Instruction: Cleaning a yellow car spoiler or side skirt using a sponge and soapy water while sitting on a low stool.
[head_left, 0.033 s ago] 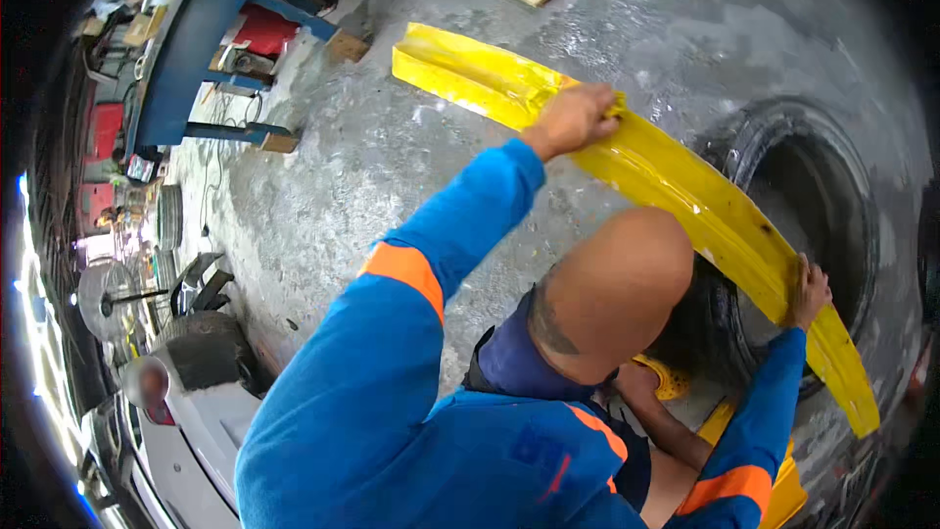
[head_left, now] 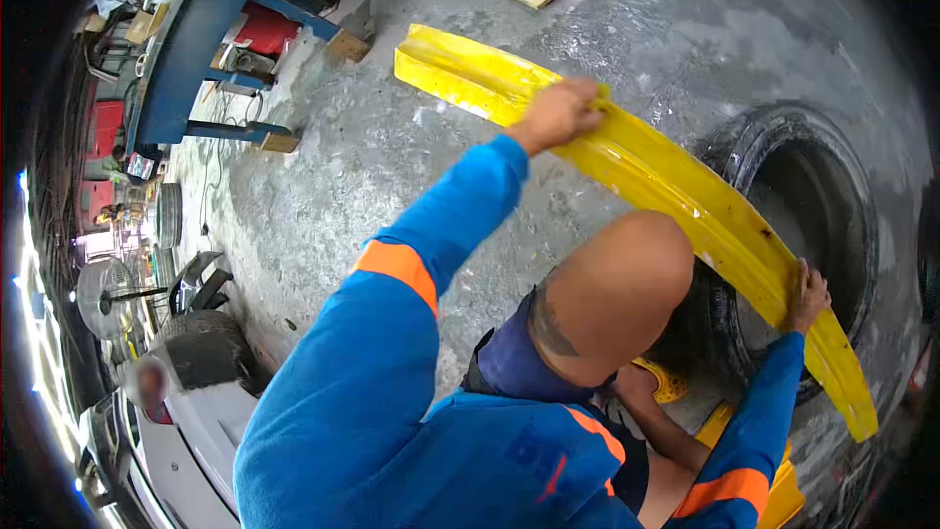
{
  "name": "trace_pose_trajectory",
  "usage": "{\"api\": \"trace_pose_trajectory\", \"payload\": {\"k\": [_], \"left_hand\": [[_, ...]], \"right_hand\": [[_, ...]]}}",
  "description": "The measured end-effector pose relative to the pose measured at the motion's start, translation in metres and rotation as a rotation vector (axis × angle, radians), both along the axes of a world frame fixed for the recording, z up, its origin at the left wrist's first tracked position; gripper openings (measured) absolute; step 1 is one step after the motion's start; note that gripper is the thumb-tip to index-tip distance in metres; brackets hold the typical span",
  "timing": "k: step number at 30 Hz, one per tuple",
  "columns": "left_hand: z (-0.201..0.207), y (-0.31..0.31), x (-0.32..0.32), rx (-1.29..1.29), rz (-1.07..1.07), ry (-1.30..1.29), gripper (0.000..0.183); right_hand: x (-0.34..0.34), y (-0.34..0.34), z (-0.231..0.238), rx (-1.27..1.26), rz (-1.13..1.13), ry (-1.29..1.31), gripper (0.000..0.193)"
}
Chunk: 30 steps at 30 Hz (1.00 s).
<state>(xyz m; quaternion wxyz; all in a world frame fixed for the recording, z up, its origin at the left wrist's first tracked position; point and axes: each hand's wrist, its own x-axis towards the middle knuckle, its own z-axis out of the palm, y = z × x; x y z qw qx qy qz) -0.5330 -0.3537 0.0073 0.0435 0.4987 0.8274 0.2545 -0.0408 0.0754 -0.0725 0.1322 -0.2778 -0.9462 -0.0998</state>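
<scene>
On concrete (head_left: 333, 167), blue table (head_left: 196, 54); right hand (head_left: 807, 298) gripping yellow bar (head_left: 685, 191); left hand (head_left: 560, 114), hold unclear

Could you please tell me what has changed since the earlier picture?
The left hand has moved slightly leftward along the yellow strip. No visible grasp or release. The right hand stays on the strip's lower part; the tire is unmoved.

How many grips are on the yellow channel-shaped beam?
2: the left grip on the upper-left half of the yellow channel-shaped beam, and the right grip toward its lower-right end, above the tire. No other shows.
</scene>
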Motion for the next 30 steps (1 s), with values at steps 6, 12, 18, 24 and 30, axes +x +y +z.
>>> {"api": "trace_pose_trajectory", "payload": {"k": [6,12,18,24,30], "left_hand": [[0.005,-0.104,-0.13,-0.066,0.416,0.181,0.03],[-0.017,-0.007,-0.004,0.258,0.009,0.261,0.026],[0.005,0.016,0.011,0.131,0.17,0.103,0.021],[0.003,0.029,0.023,0.024,0.285,0.218,0.02],[-0.026,-0.077,-0.112,0.028,0.391,0.334,0.027]], "right_hand": [[-0.034,-0.023,0.0,-0.301,-0.127,0.136,0.04],[-0.033,-0.027,0.019,-0.308,-0.216,0.123,0.042],[-0.023,-0.019,0.019,-0.284,-0.226,0.093,0.038],[-0.034,-0.018,0.016,-0.346,-0.143,0.19,0.039],[-0.018,-0.014,0.019,-0.313,-0.222,0.133,0.04]]}}
